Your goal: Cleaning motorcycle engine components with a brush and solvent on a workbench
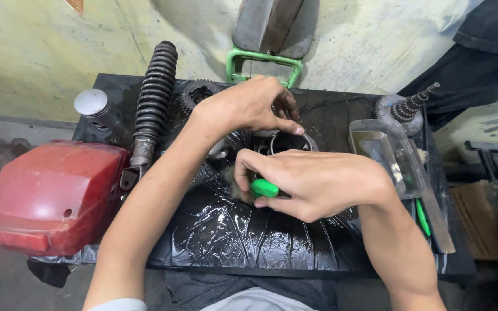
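Observation:
My left hand (249, 106) reaches across the middle of the wet black tray and grips the rim of a dark metal cylinder part (286, 141). Just in front of it, my right hand (312, 181) is closed on a brush with a green handle (264, 188); its worn bristles (233, 185) point left, next to the cylinder. Most of the cylinder is hidden behind both hands.
A black tray (226, 236) lined with wet plastic holds a coil shock absorber (154, 95), a toothed sprocket (194, 92), a geared shaft (410, 106), a clear plastic container (384, 150) and a metal cap (91, 103). A red plastic cover (47, 196) lies at left, a green metal frame (263, 60) behind.

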